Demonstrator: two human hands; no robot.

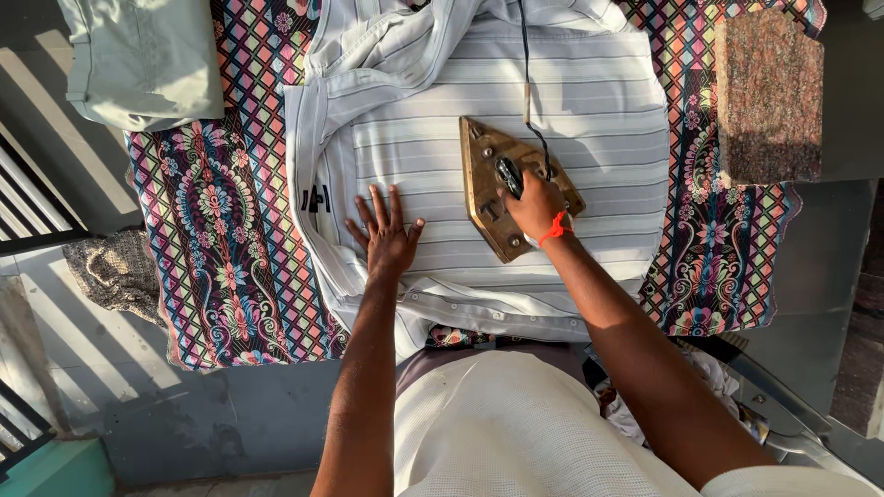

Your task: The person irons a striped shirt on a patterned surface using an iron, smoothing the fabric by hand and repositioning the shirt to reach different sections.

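A white shirt with thin grey stripes (589,101) lies spread on a table covered by a patterned multicolour cloth (221,239). My right hand (534,207), with an orange band at the wrist, grips the black handle of a heavy brass-coloured iron (483,175) that rests on the shirt, tip pointing away from me. The iron's dark cord (526,55) runs up over the shirt. My left hand (387,235) lies flat on the shirt with fingers spread, just left of the iron.
A folded pale green garment (147,60) sits at the table's far left corner. A speckled stone slab (769,97) rests at the far right. A brownish rag (115,271) lies on the floor to the left.
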